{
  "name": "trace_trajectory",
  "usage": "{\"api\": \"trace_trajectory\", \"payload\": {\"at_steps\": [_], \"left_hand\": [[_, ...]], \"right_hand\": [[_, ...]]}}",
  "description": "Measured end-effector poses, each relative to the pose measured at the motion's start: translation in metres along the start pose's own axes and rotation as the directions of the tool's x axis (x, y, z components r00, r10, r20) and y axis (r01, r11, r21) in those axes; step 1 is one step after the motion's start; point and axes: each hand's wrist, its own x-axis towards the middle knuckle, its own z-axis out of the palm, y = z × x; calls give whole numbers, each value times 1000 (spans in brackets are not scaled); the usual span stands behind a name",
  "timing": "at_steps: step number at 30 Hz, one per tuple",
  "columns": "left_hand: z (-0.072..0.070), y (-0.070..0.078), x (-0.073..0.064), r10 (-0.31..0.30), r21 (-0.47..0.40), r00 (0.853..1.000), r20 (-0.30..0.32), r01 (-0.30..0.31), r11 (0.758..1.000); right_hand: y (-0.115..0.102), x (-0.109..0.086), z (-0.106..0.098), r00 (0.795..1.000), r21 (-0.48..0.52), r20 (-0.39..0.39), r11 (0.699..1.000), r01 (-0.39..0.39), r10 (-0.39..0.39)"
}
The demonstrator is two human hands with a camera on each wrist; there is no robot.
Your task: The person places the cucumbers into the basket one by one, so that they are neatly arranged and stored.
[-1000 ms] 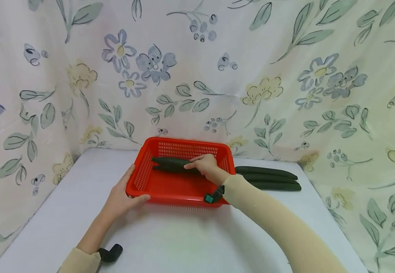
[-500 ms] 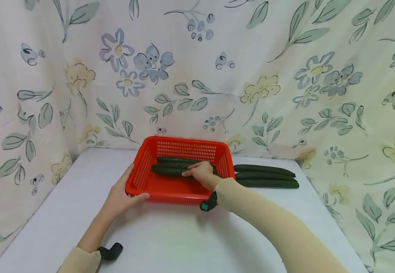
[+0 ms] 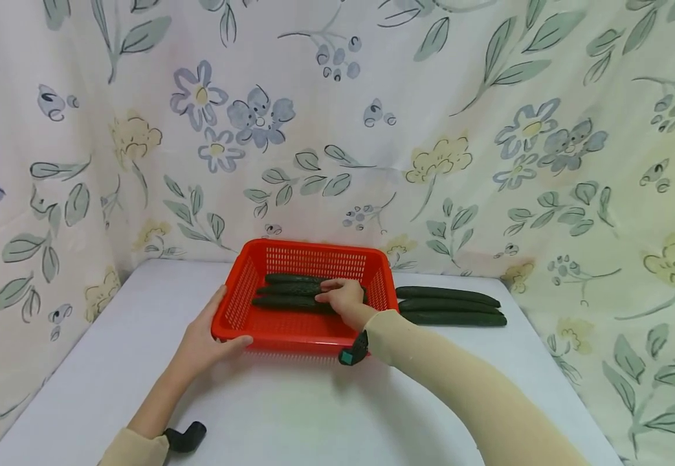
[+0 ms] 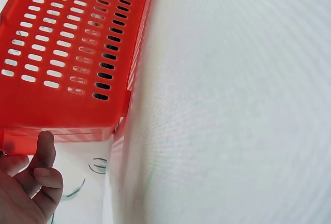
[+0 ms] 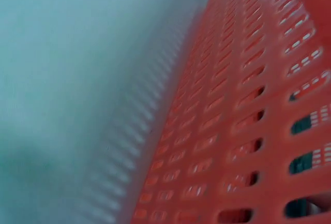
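Observation:
A red slotted plastic basket (image 3: 308,340) stands at the back of the white table. My left hand (image 3: 200,343) grips its near left corner, thumb along the front rim; in the left wrist view, curled fingers (image 4: 46,149) show below the basket's edge. Three dark green cucumbers lie side by side inside. My right hand (image 3: 345,303) reaches over the front rim and holds the nearest cucumber (image 3: 285,302) near its right part. Behind it lie the middle cucumber (image 3: 290,289) and the back cucumber (image 3: 287,278). The right wrist view shows mostly the basket's slotted wall (image 5: 207,151).
Three more cucumbers (image 3: 450,304) lie together on the table, just right of the basket. A floral curtain (image 3: 337,129) hangs behind the table (image 3: 290,414) and along both sides. Black wrist cameras sit on the left wrist (image 3: 186,438) and the right wrist (image 3: 353,349).
The right hand has lowered a cucumber into the basket and drawn it slightly toward the front, so three now show in a row. The left hand keeps its place on the corner.

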Motion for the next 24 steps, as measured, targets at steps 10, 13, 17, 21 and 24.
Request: {"api": "trace_trajectory", "payload": {"at_steps": [10,13,17,21,24], "left_hand": [[1,1,-1,-7,10,1000,-5,8,1000],[1,0,-1,-9,8,1000,-6,9,1000],[2,-1,-2,-5,-1,1000,-9,5,1000],[3,-1,-2,-6,-16,1000,-12,5,1000],[2,0,-2,-12,-15,1000,-11,12,1000]], "right_hand": [[-21,2,-36,995,-4,86,999,54,-53],[-26,3,-58,990,-20,91,994,106,-104],[-25,-6,-94,972,-61,112,975,216,-208],[-15,-15,-133,962,-118,71,956,269,-262],[1,-21,-162,967,-90,18,963,255,-255]]}}
